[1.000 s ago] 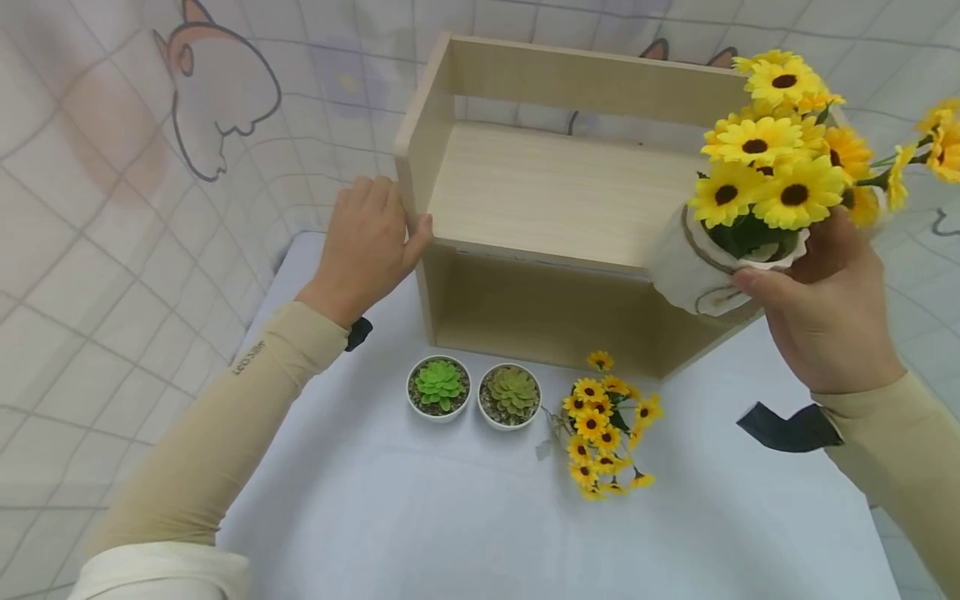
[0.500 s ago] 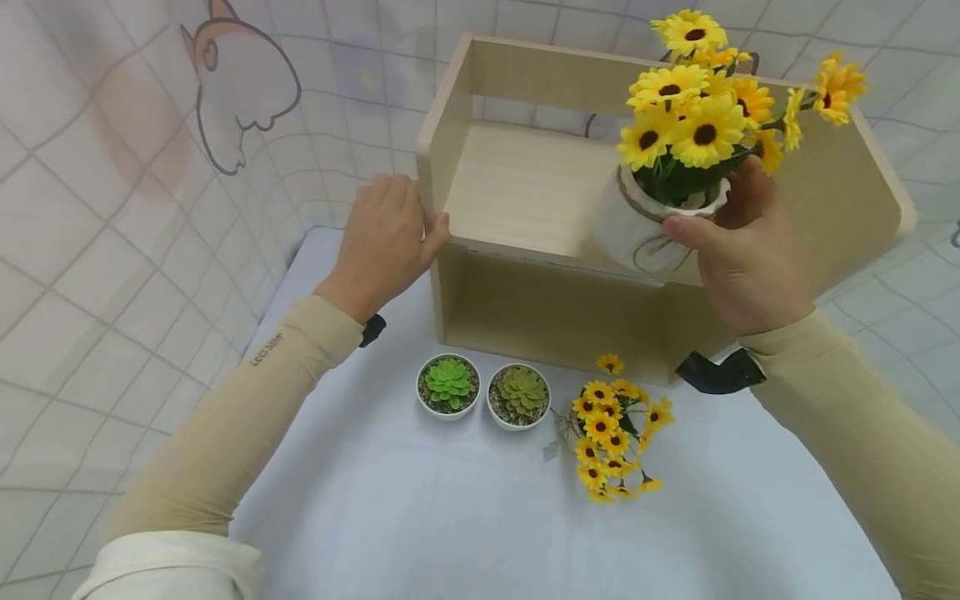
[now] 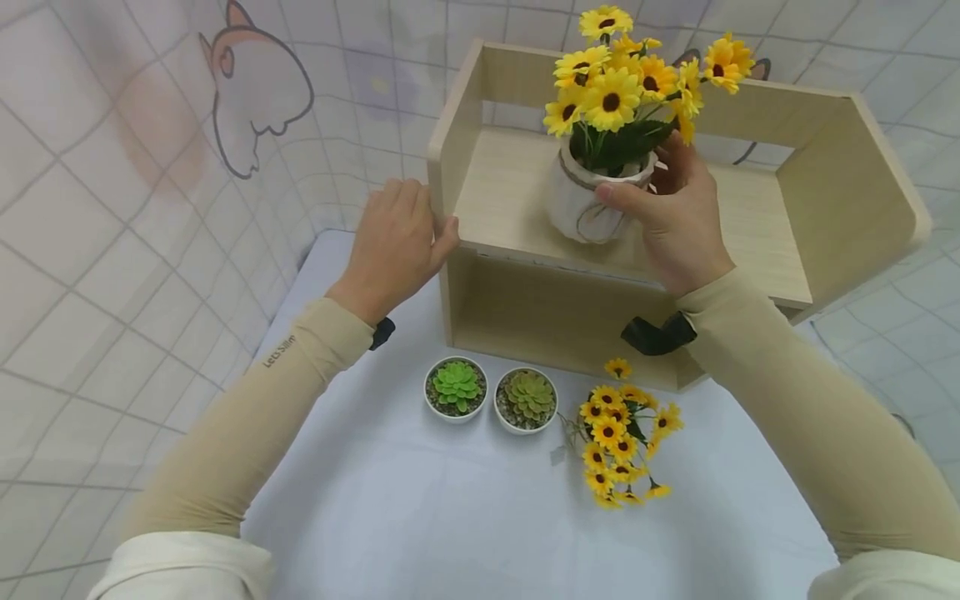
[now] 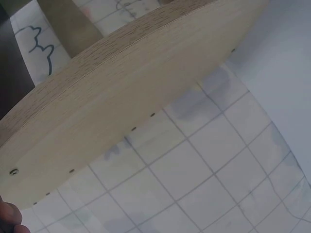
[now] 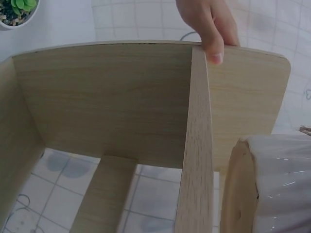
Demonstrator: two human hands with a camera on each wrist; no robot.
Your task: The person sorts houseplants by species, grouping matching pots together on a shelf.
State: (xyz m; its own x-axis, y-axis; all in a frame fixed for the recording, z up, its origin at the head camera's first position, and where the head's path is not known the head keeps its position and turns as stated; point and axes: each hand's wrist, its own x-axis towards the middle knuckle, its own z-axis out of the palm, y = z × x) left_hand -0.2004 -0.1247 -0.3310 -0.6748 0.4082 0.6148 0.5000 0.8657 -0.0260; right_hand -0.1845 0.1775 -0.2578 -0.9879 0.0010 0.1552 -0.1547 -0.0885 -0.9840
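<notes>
My right hand (image 3: 686, 212) grips a white flowerpot (image 3: 588, 204) by its rim, thumb at the front. A twine bow circles the pot, and yellow artificial sunflowers (image 3: 611, 100) rise from it. The pot is over the upper board of a light wooden shelf (image 3: 517, 179). In the right wrist view, the pot's base (image 5: 240, 189) shows beside the board's front edge. My left hand (image 3: 397, 242) holds the shelf's left side panel (image 3: 453, 133), thumb toward the front edge and fingers on the outer side. In the right wrist view, the left thumb (image 5: 214, 51) lies at the board's end.
On the white table (image 3: 450, 517) before the shelf stand a bright green succulent (image 3: 456, 387) and a duller green succulent (image 3: 527, 400), both in white bowls. Right of them is a bunch of small sunflowers (image 3: 615, 433). A grid-patterned curtain (image 3: 360, 108) hangs behind and beside the shelf.
My right hand has carried the potted sunflowers leftward, from the shelf's right side to above the upper board's left half. The left hand keeps its hold on the side panel; the view shifts slightly.
</notes>
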